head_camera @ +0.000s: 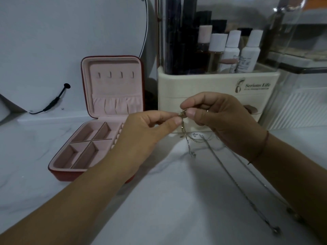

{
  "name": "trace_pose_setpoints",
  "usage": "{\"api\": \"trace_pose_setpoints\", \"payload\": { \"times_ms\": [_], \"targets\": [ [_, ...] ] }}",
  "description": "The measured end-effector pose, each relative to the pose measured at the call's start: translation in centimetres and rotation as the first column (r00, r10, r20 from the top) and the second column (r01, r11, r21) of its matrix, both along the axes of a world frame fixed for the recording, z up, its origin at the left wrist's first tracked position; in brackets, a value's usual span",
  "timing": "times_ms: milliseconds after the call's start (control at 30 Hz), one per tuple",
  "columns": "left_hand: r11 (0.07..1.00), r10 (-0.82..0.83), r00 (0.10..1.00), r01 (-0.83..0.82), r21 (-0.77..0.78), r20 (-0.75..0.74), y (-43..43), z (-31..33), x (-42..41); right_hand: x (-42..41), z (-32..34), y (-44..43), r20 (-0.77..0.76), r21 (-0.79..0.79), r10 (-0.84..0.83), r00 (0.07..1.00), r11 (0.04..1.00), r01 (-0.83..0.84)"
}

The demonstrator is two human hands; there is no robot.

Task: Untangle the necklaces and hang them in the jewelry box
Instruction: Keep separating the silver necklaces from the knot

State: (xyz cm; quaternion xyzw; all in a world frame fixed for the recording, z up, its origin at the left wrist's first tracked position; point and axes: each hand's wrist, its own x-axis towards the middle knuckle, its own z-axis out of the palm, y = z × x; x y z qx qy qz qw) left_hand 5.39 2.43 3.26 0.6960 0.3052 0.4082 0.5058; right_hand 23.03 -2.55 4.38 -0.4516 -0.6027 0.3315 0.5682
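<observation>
- Head view looks down on a white tabletop (pixel 168 200), both bare forearms reaching in from the bottom edge
- Left hand (pixel 141 133) is closed in a pinch, thumb and forefinger tips gripping the knotted top of the necklaces (pixel 182 121)
- Right hand (pixel 217 119) pinches the same knot from the other side, thumb and forefinger pressed together, other fingers curled; a thin cord sits on that wrist
- From the knot the chains hang between the hands to the tabletop, and two long strands trail toward the lower right under the right forearm
- Jewelry box (pixel 109 110) stands open to the left of the hands, pink inside, lid upright with four empty hooks, its right front corner hidden behind the left hand
- Cream cosmetics organiser (pixel 212 85) with bottles stands just behind the hands
</observation>
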Motion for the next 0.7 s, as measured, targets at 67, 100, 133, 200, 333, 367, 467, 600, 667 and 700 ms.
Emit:
{"api": "trace_pose_setpoints", "payload": {
  "times_ms": [67,100,133,200,333,367,467,600,667,700],
  "targets": [
    [0.998,-0.035,0.999,0.036,-0.056,0.026,-0.18,0.02,0.15,-0.20,-0.06,-0.03,0.004,0.005,0.014,1.000,1.000,-0.014],
    [0.996,-0.042,0.998,0.045,-0.081,0.041,-0.24,0.00,0.23,-0.31,-0.04,-0.07,0.001,0.010,0.020,1.000,1.000,-0.020],
    [0.994,-0.047,0.997,0.052,-0.099,0.053,-0.29,-0.04,0.28,-0.42,0.03,-0.12,-0.007,0.014,0.024,1.000,1.000,-0.024],
    [0.988,-0.053,0.996,0.063,-0.139,0.073,-0.36,-0.11,0.34,-0.49,0.09,-0.17,-0.020,0.020,0.024,1.000,1.000,-0.023],
    [0.983,-0.054,0.990,0.076,-0.166,0.133,-0.26,-0.13,0.29,-0.22,0.03,-0.02,-0.034,-0.002,0.028,0.999,1.000,-0.028],
    [0.983,-0.055,0.988,0.078,-0.163,0.141,-0.22,-0.11,0.27,-0.16,-0.03,0.04,-0.027,-0.012,0.030,0.999,0.999,-0.030],
    [0.982,-0.053,0.985,0.081,-0.170,0.164,0.01,-0.13,0.23,-0.15,-0.07,-0.03,-0.006,-0.044,0.062,0.998,0.997,-0.062],
    [0.985,-0.051,0.990,0.072,-0.158,0.133,0.12,-0.04,0.21,-0.13,0.11,-0.16,0.004,-0.081,0.083,0.996,0.993,-0.083],
    [0.989,-0.064,0.995,0.073,-0.128,0.075,0.11,-0.03,0.23,-0.13,0.20,-0.18,0.008,-0.092,0.065,0.998,0.994,-0.064],
    [0.991,-0.077,0.996,0.080,-0.107,0.037,0.06,-0.03,0.24,-0.12,0.20,-0.17,0.019,-0.089,0.050,0.999,0.995,-0.048]
  ]
}}
